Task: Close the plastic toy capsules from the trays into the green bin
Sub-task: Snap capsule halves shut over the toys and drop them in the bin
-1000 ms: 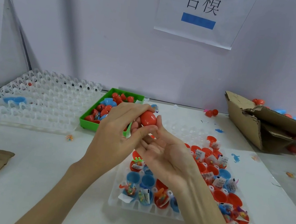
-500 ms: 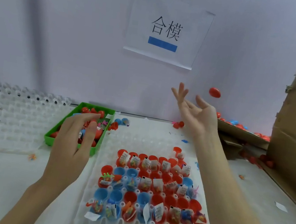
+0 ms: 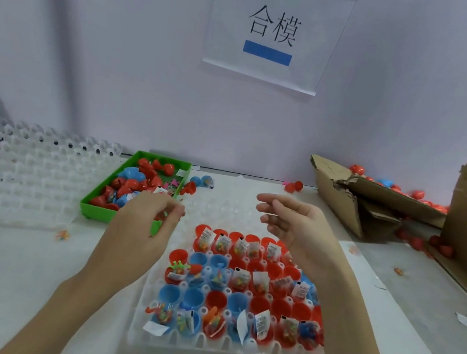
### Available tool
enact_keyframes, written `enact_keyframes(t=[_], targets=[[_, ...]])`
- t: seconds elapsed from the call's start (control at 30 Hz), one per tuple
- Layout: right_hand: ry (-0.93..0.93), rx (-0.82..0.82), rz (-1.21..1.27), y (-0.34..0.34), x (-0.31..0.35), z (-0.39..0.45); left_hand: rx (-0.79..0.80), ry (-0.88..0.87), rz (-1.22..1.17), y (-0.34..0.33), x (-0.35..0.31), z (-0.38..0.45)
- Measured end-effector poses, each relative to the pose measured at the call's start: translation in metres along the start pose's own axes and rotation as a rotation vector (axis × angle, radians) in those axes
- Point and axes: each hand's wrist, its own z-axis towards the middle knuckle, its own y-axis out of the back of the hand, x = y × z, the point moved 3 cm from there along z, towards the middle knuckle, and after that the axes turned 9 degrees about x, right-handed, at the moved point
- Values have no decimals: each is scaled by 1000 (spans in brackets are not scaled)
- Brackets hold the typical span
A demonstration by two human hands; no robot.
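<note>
Red and blue capsule halves (image 3: 239, 303) sit in a clear tray (image 3: 217, 348) beside the green bin (image 3: 92, 209). Both hands, left (image 3: 141, 229) and right (image 3: 296, 232), hover loosely curled, holding nothing. Halves look light, stiff, slippery; best pinched at the rim.

table (image 3: 13, 264) | capsule tray (image 3: 223, 351) | green bin (image 3: 90, 205) | cardboard box (image 3: 342, 194)

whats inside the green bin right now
The green bin holds a heap of red and blue capsule halves, plus a bit of pink. The left hand hovers over its near right corner, so whatever lies there is hidden.
</note>
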Motion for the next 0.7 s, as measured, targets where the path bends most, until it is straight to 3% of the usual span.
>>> enact_keyframes(t=[0.07, 0.17, 0.27, 0.5, 0.7], targets=[[6, -53, -127, 0, 1, -1, 39, 14, 1, -3, 1, 0], [3, -140, -586, -6, -2, 1, 90, 37, 3, -7, 2, -1], [-17, -97, -943, -15, -8, 5, 143, 52, -20, -11, 2, -4], [-118, 151, -1079, -38, -22, 16, 435, 166, -37, -33, 5, -7], [-128, 264, -1114, -56, -19, 18, 431, 123, -8, -39, 7, -6]])
